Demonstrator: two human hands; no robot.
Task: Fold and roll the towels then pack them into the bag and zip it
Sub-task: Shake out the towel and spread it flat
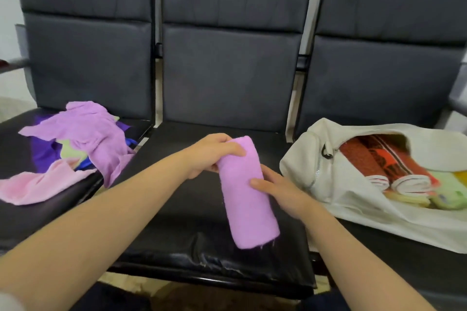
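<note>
- I am judging the task as partway along: several packed rolls point(394, 171) are lying inside the white bag point(303, 166) on the right seat, and its zip is gaping open.
- A loose pile point(83, 134) is lying unfolded on the left seat, so more folding, rolling, packing and zipping are waiting.
- My left grip point(214, 154) is curling round the far end of the lilac roll point(246, 199); my right grip point(280, 192) is clasping its side.
- The lilac roll is looking tight and fluffy, and is tilting above the middle seat point(177, 209), near the white bag.

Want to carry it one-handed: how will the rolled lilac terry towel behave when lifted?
The rolled lilac terry towel likely holds its cylinder: it juts unsagging past the left hand and right hand. Probably light and grippy, being fuzzy cloth. Released, it may unroll.
</note>
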